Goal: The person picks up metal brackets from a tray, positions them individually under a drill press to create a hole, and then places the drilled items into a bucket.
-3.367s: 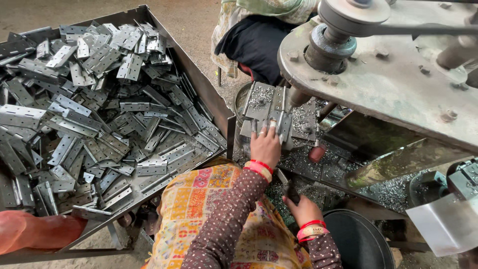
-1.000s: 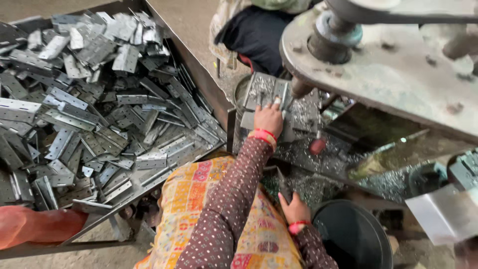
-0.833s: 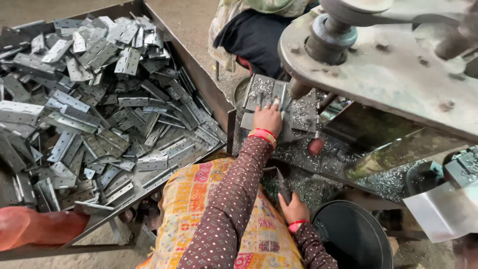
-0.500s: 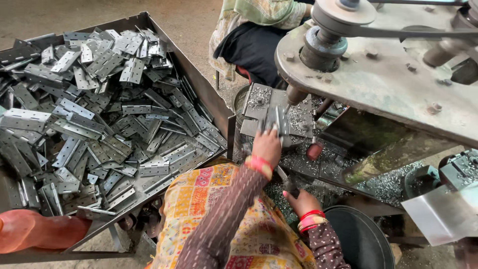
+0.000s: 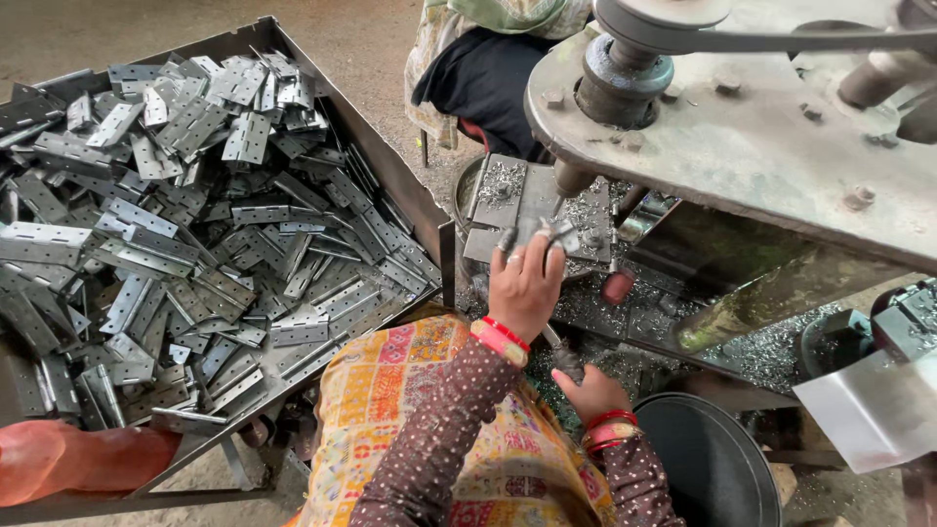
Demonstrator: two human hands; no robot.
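Note:
My left hand (image 5: 524, 285) reaches over the grey press bed (image 5: 508, 200) and pinches a small metal hinge plate (image 5: 552, 232) at its fingertips, just under the machine's round punch (image 5: 571, 179). My right hand (image 5: 591, 392) sits lower, near my lap, closed around a dark lever handle (image 5: 563, 355). Both wrists carry red bangles, and the sleeves are brown with dots. Metal shavings cover the bed around the plate.
A large steel tray (image 5: 390, 185) on the left holds several loose hinge plates (image 5: 195, 244). A heavy green machine arm with a pulley (image 5: 634, 59) overhangs the right. Another person (image 5: 488, 68) sits behind it. A black bucket (image 5: 708, 468) stands at the bottom right.
My left hand has drawn back from lying flat on the press bed and now holds a plate at its fingertips. My right hand stays on the lever.

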